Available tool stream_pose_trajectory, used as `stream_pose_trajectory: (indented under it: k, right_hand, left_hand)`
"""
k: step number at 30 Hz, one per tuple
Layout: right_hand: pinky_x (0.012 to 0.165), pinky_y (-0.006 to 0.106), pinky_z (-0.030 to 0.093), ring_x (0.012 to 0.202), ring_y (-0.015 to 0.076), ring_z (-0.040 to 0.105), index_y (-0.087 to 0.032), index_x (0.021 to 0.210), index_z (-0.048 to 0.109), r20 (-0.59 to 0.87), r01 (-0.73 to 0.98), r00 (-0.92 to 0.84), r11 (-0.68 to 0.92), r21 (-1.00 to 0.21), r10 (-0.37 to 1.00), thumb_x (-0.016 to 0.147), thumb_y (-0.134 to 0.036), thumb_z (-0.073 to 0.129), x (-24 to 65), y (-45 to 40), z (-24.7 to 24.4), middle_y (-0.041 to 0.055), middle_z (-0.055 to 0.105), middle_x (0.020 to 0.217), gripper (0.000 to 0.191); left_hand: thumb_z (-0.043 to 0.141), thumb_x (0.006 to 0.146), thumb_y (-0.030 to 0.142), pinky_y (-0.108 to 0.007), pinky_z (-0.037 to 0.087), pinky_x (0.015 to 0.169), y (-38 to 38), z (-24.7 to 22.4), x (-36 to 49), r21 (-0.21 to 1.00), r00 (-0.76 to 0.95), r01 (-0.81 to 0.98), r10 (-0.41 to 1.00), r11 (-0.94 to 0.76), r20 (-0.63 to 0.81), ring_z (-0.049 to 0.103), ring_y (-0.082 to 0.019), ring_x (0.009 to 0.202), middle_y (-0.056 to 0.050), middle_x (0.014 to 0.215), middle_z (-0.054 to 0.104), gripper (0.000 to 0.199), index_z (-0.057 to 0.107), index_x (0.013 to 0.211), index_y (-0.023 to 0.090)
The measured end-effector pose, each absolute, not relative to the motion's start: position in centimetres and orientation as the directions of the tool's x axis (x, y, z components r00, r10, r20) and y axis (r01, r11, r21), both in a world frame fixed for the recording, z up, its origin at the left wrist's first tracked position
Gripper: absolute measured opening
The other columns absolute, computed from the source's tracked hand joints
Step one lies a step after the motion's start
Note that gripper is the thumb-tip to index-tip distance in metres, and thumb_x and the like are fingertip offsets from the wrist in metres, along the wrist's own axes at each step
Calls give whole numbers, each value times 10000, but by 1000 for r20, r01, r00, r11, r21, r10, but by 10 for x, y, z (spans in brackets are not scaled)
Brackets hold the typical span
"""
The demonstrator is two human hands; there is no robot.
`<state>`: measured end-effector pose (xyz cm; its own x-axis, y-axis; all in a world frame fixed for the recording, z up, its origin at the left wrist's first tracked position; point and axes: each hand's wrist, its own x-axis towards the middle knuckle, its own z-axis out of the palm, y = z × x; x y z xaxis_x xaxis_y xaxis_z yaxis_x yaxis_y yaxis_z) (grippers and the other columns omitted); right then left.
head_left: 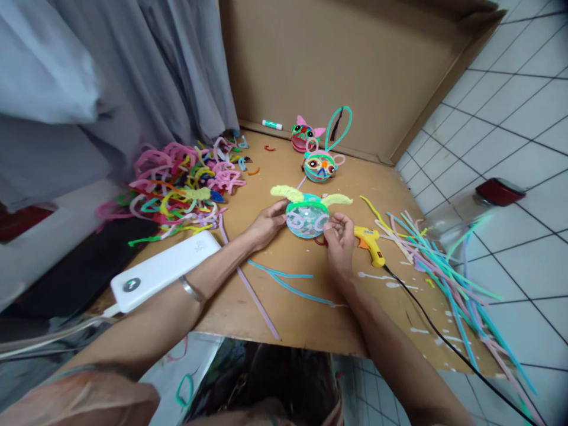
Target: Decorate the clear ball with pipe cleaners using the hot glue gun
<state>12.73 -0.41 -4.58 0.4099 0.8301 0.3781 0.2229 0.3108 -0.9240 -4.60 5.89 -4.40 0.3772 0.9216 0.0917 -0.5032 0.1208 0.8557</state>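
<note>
Between my hands is a round clear ball ornament (307, 223) with a green and teal band, two pale yellow fuzzy horn-like pieces (287, 192) on top and two lilac pipe cleaner rings on its front. My left hand (268, 226) grips its left side, fingertips partly hidden behind it. My right hand (339, 235) has curled fingers, with thumb and index finger at the lilac ring on the ball's right side. Just right of that hand lies a yellow hot glue gun (371, 245). Blue pipe cleaners (293, 284) and a long lilac one (257, 302) lie in front.
Two decorated animal-face balls (319, 165) stand behind, near a glue stick tube (272, 125). A tangled pipe cleaner heap (177, 183) lies left, above a white power bank (164, 272). Straight pipe cleaners (448, 278) overhang the table's right edge. The glue gun's black cord (426, 313) crosses the right side.
</note>
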Motion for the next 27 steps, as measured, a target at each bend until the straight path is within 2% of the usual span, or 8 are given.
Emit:
stream_pose_trajectory:
  k: [7,14,18,23,27]
  right_hand:
    - [928,414,557,955,189,612,-226,1131,606,457,354,322,342,-870,829,814,-373,645,132,-1,-54,81,567,1134,351]
    - [1011,432,521,1094,238,601,-217,1248,600,562,497,260,390,-775,785,837,-319,609,120,-9,-49,115,584,1196,424]
    - [998,435,523,1058,238,612,-222,1286,586,556,505,271,376,-777,786,829,-293,598,118,-10,-50,117,597,1212,463]
    - [949,415,547,981,212,620,-214,1187,622,517,452,337,347,-822,787,790,-241,573,124,-4,-50,98,603,1145,401]
    - [827,387,573,880,191,615,-217,1082,630,467,386,398,318,-866,789,774,-243,527,134,2,-52,64,606,1027,326]
  left_hand:
    - [834,644,229,-449,399,1166,57,-42,-46,865,391,-484,917,134,76,597,-306,1280,-104,1259,713,503,717,1130,169]
    - [815,652,192,-423,433,1148,57,-39,-51,893,346,-426,938,146,12,585,-278,1294,-85,1271,702,451,708,1090,195]
    - [818,652,214,-431,429,1149,60,-42,-52,906,331,-405,943,121,22,575,-284,1304,-90,1273,696,439,706,1076,196]
    - [845,599,246,-452,424,1152,59,-41,-45,917,330,-388,943,87,51,555,-323,1319,-88,1307,682,512,713,1092,198]
    - [842,604,274,-466,389,1177,56,-42,-39,935,318,-352,945,48,71,518,-350,1352,-94,1341,669,513,710,1092,185]
